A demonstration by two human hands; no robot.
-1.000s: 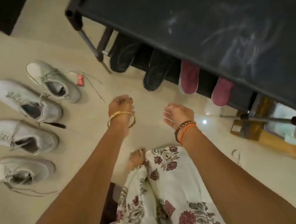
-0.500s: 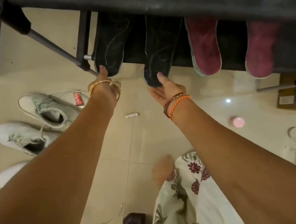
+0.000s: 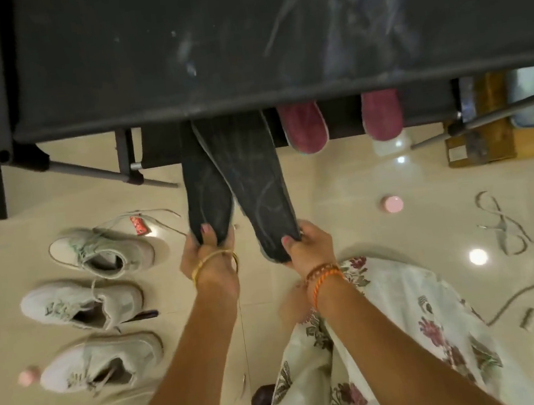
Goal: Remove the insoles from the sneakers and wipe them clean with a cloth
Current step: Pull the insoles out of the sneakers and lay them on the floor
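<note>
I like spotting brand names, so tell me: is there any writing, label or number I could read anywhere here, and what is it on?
None can be read.
Small red wrapper by the top sneaker: pale print, too blurred to read.
Brown box at right: pale label, too small to read.
Black insoles held by the left hand and right hand: only pale scuff marks, no letters.

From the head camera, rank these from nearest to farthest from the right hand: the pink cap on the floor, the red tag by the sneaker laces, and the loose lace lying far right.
Measured from the right hand:
1. Pink cap, on the floor to its right.
2. Red tag, to the left, past the left hand.
3. Loose lace, far right on the floor.
</note>
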